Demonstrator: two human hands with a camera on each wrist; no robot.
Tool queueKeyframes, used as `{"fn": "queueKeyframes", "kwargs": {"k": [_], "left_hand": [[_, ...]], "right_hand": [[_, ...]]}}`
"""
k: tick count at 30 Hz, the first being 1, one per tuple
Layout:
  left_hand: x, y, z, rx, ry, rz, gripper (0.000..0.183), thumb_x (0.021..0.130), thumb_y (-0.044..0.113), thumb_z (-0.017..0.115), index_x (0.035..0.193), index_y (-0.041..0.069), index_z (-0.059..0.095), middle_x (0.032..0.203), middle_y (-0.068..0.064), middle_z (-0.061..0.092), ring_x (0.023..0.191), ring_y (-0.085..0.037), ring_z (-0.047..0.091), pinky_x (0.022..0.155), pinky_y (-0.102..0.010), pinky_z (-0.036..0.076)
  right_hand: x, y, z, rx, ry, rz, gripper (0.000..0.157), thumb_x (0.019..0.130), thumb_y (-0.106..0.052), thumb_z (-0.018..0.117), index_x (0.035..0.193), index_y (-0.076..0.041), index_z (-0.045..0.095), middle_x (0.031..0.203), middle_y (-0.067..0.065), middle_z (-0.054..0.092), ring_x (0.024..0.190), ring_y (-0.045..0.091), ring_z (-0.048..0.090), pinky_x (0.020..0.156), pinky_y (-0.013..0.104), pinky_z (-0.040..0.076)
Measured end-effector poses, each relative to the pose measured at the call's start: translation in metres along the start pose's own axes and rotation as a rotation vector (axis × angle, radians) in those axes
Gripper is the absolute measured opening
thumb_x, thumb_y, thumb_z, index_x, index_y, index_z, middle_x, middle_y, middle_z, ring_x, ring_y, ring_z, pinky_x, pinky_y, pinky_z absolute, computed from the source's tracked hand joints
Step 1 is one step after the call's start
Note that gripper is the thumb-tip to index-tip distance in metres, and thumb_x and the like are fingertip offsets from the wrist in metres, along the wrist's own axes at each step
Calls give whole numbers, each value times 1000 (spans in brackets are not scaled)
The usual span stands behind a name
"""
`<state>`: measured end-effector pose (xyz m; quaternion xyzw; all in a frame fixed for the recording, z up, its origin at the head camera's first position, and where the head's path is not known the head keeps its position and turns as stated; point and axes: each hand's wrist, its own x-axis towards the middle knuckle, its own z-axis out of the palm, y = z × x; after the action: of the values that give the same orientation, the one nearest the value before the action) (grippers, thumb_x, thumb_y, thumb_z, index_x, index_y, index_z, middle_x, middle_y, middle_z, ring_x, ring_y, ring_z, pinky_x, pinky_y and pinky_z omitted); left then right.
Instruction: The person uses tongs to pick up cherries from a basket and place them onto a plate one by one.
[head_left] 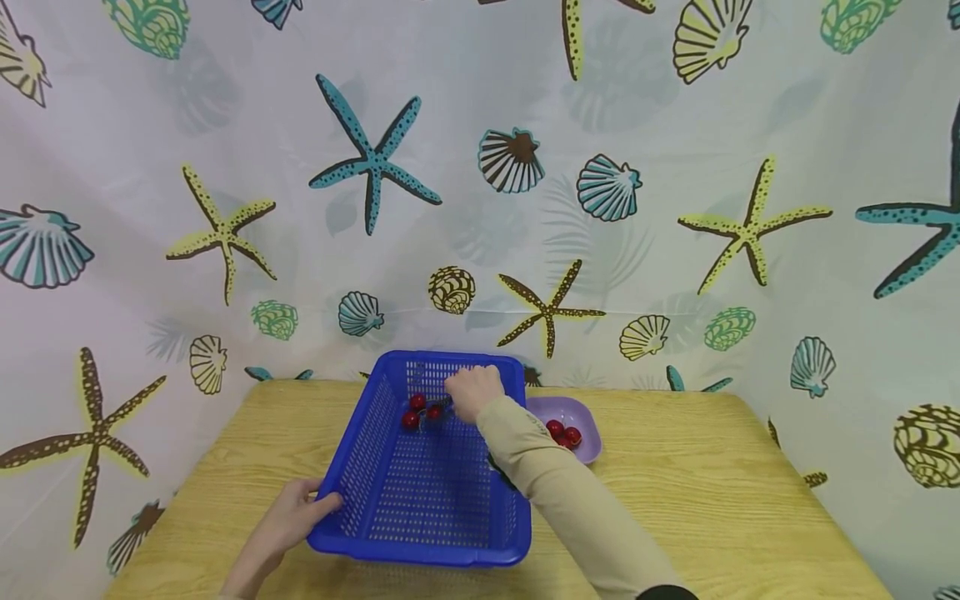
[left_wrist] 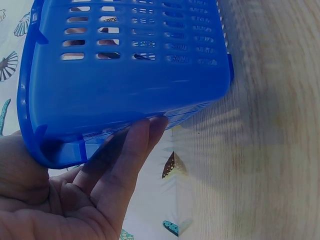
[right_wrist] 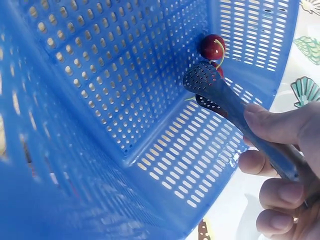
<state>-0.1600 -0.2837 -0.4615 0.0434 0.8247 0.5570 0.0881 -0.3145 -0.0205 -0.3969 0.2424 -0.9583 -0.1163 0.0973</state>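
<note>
My left hand (head_left: 288, 517) grips the blue plastic basket (head_left: 423, 554) by its left side near the front corner. In the left wrist view its fingers (left_wrist: 131, 165) lie along the outside of the basket's slotted wall. My right hand (head_left: 474, 392) reaches into the far right part of the basket and holds grey tongs (right_wrist: 232, 102) with perforated, rounded heads. Several red cherries (head_left: 410, 419) with stems lie in the basket's far left area. The tongs' heads are right at the cherries (right_wrist: 212, 47) and partly hide one; I cannot tell whether they pinch it.
Right of the basket stands a lilac bowl (head_left: 576, 407) with several red cherries (head_left: 573, 437) in it, partly hidden by my right sleeve (head_left: 570, 492). Both stand on a wood-grain table (head_left: 705, 475). A curtain (head_left: 450, 233) printed with shells and starfish hangs behind and at both sides.
</note>
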Motion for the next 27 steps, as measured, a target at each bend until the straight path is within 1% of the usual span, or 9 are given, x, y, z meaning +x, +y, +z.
{"fn": "queueKeyframes", "kwargs": {"k": [6, 11, 14, 18, 20, 21, 23, 25, 27], "left_hand": [[0, 1, 0, -3, -4, -2, 47, 96, 8, 53, 125, -28, 50, 93, -29, 74, 77, -25, 76, 65, -28, 60], [0, 1, 0, -4, -13, -5, 47, 96, 8, 52, 125, -28, 50, 94, -30, 74, 78, -26, 76, 66, -29, 61], [-1, 2, 0, -2, -14, -7, 47, 96, 8, 52, 126, -28, 49, 94, -30, 74, 79, -26, 76, 66, -29, 61], [-1, 1, 1, 5, -3, -9, 46, 96, 8, 53, 124, -28, 51, 93, -29, 75, 77, -24, 76, 65, -28, 60], [-1, 1, 0, 12, 1, -10, 45, 96, 8, 53, 123, -27, 52, 92, -28, 75, 76, -23, 76, 65, -28, 60], [-1, 0, 1, 15, 4, -13, 45, 96, 9, 53, 123, -27, 52, 92, -28, 75, 76, -23, 76, 65, -28, 60], [0, 0, 1, 19, 10, -19, 45, 96, 9, 53, 124, -27, 53, 92, -28, 75, 76, -23, 76, 65, -28, 60], [1, 0, 1, 27, 17, -26, 45, 96, 9, 53, 124, -26, 52, 92, -27, 75, 75, -22, 76, 65, -28, 60], [1, 1, 1, 37, 23, -35, 45, 96, 9, 53, 124, -26, 52, 92, -27, 75, 75, -21, 76, 65, -28, 60]], "right_hand": [[-11, 11, -11, 101, -12, 41, 20, 92, -35, 71, 103, -19, 76, 93, 2, 74, 79, 24, 70, 72, 43, 58], [-26, 24, -18, 226, 31, 75, 20, 93, -35, 70, 103, -19, 78, 81, 3, 72, 63, 23, 63, 56, 39, 50], [-37, 31, -21, 314, 48, 93, 25, 94, -34, 70, 113, -21, 78, 92, 4, 77, 64, 23, 66, 52, 37, 48], [-51, 39, -25, 412, 80, 124, 33, 93, -36, 69, 122, -21, 74, 114, 4, 77, 56, 18, 60, 45, 30, 41], [-59, 43, -25, 452, 110, 126, 34, 93, -36, 70, 122, -19, 74, 112, 6, 77, 48, 13, 47, 41, 26, 32], [-63, 46, -25, 466, 128, 126, 34, 93, -35, 70, 122, -19, 74, 108, 7, 78, 46, 12, 42, 41, 25, 27], [-72, 50, -23, 492, 162, 131, 34, 92, -35, 71, 121, -17, 75, 96, 7, 79, 45, 10, 39, 41, 23, 23], [-82, 55, -21, 522, 190, 145, 34, 92, -34, 71, 121, -16, 75, 89, 6, 78, 47, 10, 44, 41, 23, 24], [-92, 60, -18, 540, 219, 174, 34, 91, -35, 72, 120, -17, 75, 85, 4, 77, 53, 12, 55, 42, 23, 29]]}}
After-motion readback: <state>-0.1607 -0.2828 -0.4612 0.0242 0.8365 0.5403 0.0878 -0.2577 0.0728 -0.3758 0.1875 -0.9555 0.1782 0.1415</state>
